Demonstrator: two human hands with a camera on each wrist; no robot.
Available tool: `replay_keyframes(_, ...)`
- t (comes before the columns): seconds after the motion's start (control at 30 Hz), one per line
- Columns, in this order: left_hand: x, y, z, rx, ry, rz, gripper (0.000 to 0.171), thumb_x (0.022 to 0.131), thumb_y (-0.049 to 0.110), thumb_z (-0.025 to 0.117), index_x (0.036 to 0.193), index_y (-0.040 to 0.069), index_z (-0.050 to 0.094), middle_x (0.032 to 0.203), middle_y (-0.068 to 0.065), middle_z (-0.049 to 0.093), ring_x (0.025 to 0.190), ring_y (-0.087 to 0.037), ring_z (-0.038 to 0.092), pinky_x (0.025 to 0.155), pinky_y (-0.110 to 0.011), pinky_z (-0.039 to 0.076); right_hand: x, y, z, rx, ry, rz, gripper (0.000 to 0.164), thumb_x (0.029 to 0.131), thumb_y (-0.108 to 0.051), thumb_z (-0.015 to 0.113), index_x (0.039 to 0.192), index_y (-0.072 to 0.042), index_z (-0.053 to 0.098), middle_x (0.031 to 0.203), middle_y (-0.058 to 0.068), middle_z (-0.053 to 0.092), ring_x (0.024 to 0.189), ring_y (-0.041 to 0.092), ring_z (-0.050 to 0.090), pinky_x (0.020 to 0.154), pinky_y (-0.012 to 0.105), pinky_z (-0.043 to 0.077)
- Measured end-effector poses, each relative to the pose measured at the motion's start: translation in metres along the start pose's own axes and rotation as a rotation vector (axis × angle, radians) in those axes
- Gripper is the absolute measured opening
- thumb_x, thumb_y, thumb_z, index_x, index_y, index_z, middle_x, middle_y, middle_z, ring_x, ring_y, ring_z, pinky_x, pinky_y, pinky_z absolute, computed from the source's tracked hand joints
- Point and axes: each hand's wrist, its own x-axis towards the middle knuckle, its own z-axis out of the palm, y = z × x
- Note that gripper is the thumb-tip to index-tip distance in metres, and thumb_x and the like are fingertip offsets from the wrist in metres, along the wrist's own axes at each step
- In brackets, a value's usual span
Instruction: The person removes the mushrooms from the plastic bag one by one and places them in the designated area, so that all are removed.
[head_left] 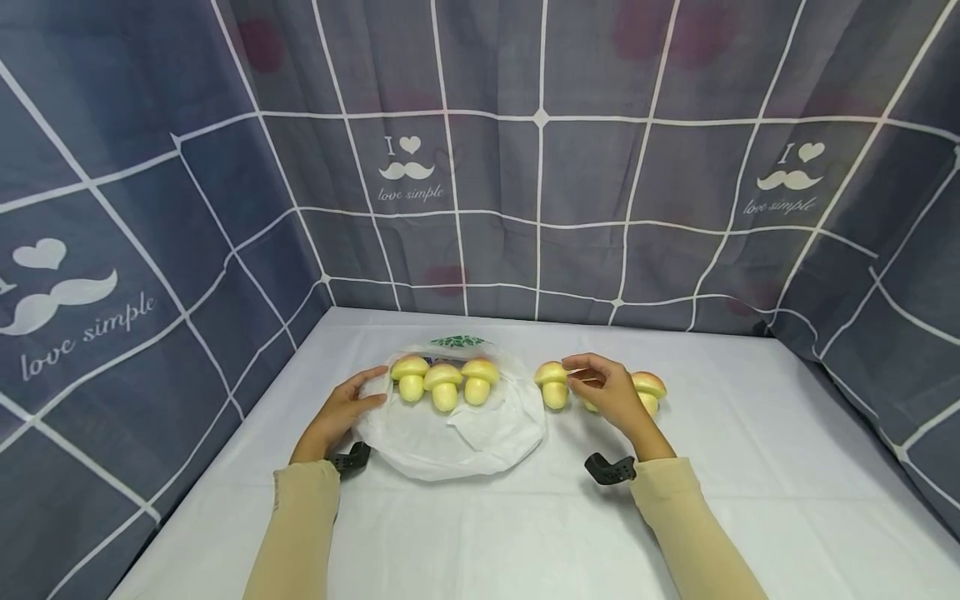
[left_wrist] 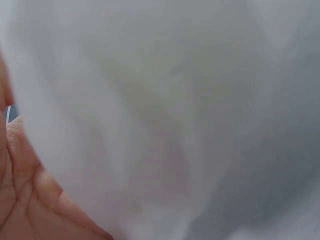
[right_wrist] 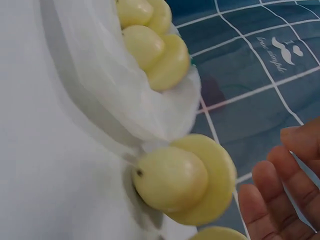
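Note:
A white plastic bag (head_left: 450,450) lies on the table with three yellow toy mushrooms (head_left: 444,385) side by side on it. My left hand (head_left: 341,417) touches the bag's left edge, thumb and fingers apart; in the left wrist view the bag (left_wrist: 150,100) hides most of that hand. Just right of the bag stands another toy mushroom (head_left: 553,387). My right hand (head_left: 611,396) is beside it, and in the right wrist view its fingers (right_wrist: 255,210) extend near the mushroom (right_wrist: 172,177) with a gap between. Farther right is a mushroom (head_left: 648,387), and one more is mostly hidden by the hand.
A white cloth covers the table (head_left: 465,550). Dark checked curtains (head_left: 585,167) with white lines and lettering rise behind it and on both sides. Each wrist carries a black bracket (head_left: 609,469).

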Motion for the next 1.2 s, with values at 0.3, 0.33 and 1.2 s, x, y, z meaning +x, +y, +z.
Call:
replay_keyframes(0.3, 0.000, -0.002, -0.001, -0.017, -0.005, -0.003, 0.069, 0.106, 0.010, 0.069, 0.167, 0.003, 0.037, 0.173, -0.026, 0.030, 0.115, -0.013, 0.061, 0.085, -0.026, 0.059, 0.003, 0.002, 0.015, 0.019, -0.016, 0.010, 0.028, 0.100, 0.002, 0.074, 0.127, 0.010, 0.071, 0.127, 0.028, 0.072, 0.110, 0.029, 0.073, 0.091, 0.023, 0.056)
replay_keyframes(0.33, 0.000, -0.002, -0.001, -0.019, -0.006, -0.005, 0.069, 0.106, 0.009, 0.068, 0.168, 0.003, 0.037, 0.173, -0.026, 0.030, 0.115, -0.013, 0.061, 0.086, -0.026, 0.059, 0.003, 0.001, 0.016, 0.015, -0.019, 0.011, 0.029, 0.100, 0.002, 0.074, 0.127, 0.010, 0.071, 0.128, 0.028, 0.072, 0.110, 0.031, 0.072, 0.092, 0.023, 0.056)
replay_keyframes(1.2, 0.000, -0.001, -0.001, -0.008, 0.000, -0.008, 0.069, 0.106, 0.009, 0.068, 0.167, 0.003, 0.037, 0.174, -0.024, 0.028, 0.126, -0.022, 0.057, 0.086, -0.025, 0.058, 0.015, -0.005, 0.046, 0.047, -0.077, 0.026, 0.030, 0.100, -0.001, 0.074, 0.127, 0.010, 0.071, 0.129, 0.029, 0.071, 0.111, 0.036, 0.072, 0.090, 0.024, 0.056)
